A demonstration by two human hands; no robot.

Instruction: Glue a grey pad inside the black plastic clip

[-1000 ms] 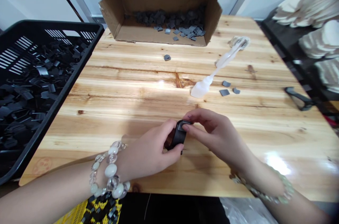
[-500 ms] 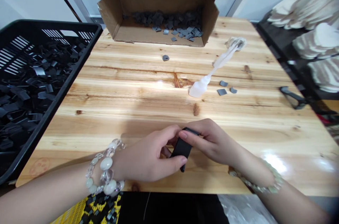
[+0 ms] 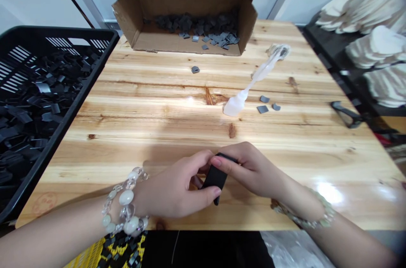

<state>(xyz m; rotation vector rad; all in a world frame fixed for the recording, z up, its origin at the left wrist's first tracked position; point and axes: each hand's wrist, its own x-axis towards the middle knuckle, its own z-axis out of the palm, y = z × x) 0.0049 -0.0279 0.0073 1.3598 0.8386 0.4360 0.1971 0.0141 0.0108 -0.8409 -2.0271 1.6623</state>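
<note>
both forearms are bare, with no sleeves in view. the left hand point(image 3: 173, 190) carries a chunky bracelet point(image 3: 125, 204) at the wrist, strung with large round beads, some milky white and some clear like glass, in what looks like two loose rows. the right hand point(image 3: 255, 170) has a slimmer bracelet point(image 3: 312, 213) of small pale beads, possibly light green, though it is blurred near the frame's edge. the fingernails are short and plain. no rings or watch show.
</note>
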